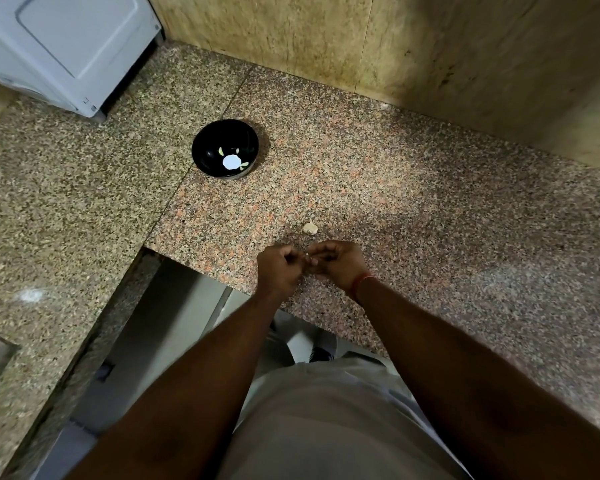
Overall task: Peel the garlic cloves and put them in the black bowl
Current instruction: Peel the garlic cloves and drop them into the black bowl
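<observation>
Two hands working one garlic clove above the counter edge, peeling apparently under way.

Left hand [280,268] and right hand [338,263] curled together, pinching a small pale clove [308,260], mostly hidden. One more garlic piece [310,228] lying on the granite counter [430,202] just beyond. One black bowl [225,148] well apart to the left; one or two pale slivers inside beside a white patch, clove or pattern unclear.

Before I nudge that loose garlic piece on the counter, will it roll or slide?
The garlic piece looks small and lumpy, so probably light; it would likely skid or tumble unevenly on the polished granite counter rather than roll straight.
</observation>
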A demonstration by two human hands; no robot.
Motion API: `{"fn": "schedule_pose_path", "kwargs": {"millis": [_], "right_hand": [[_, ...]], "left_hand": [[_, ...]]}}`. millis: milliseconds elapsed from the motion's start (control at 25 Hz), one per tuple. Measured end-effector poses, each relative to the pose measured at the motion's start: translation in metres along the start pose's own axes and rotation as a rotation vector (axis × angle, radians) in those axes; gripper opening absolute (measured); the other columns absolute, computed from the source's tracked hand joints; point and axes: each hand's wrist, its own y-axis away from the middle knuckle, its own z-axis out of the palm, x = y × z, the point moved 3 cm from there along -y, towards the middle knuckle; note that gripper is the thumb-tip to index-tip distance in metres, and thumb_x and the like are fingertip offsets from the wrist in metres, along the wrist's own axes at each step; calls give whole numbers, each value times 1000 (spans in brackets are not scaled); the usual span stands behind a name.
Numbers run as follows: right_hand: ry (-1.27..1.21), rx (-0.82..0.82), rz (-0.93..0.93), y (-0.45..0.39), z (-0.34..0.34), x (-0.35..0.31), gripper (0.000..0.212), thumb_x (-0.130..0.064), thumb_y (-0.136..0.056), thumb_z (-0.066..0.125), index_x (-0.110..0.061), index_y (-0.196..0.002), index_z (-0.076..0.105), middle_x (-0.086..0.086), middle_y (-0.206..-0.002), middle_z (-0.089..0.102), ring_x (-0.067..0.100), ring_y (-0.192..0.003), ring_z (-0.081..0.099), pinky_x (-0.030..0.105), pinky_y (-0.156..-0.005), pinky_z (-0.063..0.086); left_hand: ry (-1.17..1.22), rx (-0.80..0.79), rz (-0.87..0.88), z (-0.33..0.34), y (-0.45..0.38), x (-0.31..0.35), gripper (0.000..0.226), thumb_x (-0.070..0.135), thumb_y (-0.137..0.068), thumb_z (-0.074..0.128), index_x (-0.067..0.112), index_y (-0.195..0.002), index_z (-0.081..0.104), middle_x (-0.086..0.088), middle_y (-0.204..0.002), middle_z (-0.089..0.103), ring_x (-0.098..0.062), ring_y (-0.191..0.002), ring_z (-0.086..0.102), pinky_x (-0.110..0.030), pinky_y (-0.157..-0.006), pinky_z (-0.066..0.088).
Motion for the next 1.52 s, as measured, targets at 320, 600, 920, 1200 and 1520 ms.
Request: {"fn": "schedule_pose_path", "kwargs": {"millis": [320, 600, 920, 1200, 1520], "right_hand": [[36, -4, -45, -2, 3, -4, 22, 3, -86, 77, -8, -105, 78, 7, -88, 79, 18, -80, 77, 29, -65, 61], [-37, -36, -13, -4, 4, -1, 23, 11, -88, 69, -5, -104, 74, 23, -94, 76, 23, -77, 75, 36, -65, 63], [-74, -40, -22, -3, 7, -4, 21, 13, -88, 69, -6, -96, 73, 17, -90, 76, 21, -75, 73, 32, -63, 62], [-167, -5, 26, -1, -2, -6, 16, 7, -91, 69, -3, -103, 72, 12, -97, 75, 16, -85, 70, 30, -69, 61], [-133, -18, 55, -1, -5, -2, 16, 6, -90, 70, -3, -102, 74, 14, -100, 76, 17, -82, 70, 34, -72, 63]], "left_hand": [[91, -32, -83, 2, -5, -9, 8, 7, -82, 80, 14, -79, 79, 0, -74, 76, -23, -68, 73, -48, -63, 63], [72, -49, -56, -1, -3, -3, 8, 9, -90, 71, 8, -83, 76, -6, -78, 75, -25, -73, 72, -43, -69, 62], [-20, -64, -29, -3, 0, 2, 13, 16, -95, 66, 6, -86, 69, -10, -82, 71, -27, -74, 64, -34, -65, 48], [-227, 2, -20, -6, -1, -4, 18, 13, -92, 66, 4, -78, 70, -7, -71, 63, -18, -65, 49, -28, -61, 25], [-141, 48, 72, -5, -2, -3, 9, 7, -80, 75, 13, -74, 79, -2, -72, 74, -14, -60, 63, -21, -63, 51]]}}
